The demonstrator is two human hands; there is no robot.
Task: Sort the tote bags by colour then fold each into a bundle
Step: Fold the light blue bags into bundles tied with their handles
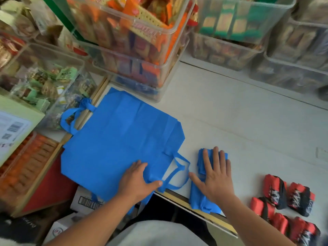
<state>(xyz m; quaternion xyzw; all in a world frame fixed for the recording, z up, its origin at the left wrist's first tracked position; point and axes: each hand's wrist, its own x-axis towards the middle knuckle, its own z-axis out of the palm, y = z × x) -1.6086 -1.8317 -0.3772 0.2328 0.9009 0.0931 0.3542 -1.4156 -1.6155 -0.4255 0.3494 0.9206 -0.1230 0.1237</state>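
Observation:
Flat blue tote bags [120, 135] lie stacked on the white counter [248, 125], their near edge hanging over the front. My left hand [138, 180] pinches the top bag's fabric beside its handle loop [177, 174]. My right hand [216, 174] lies flat, fingers straight, pressing on folded blue bundles [204, 197]. Several red-and-black folded bundles [287, 208] sit grouped at the near right of the counter.
Clear plastic bins of packaged snacks [134, 41] are stacked along the back and left of the counter. More bins [292, 55] line the far right. A cardboard box [87, 201] and a labelled box [12, 128] are at the lower left.

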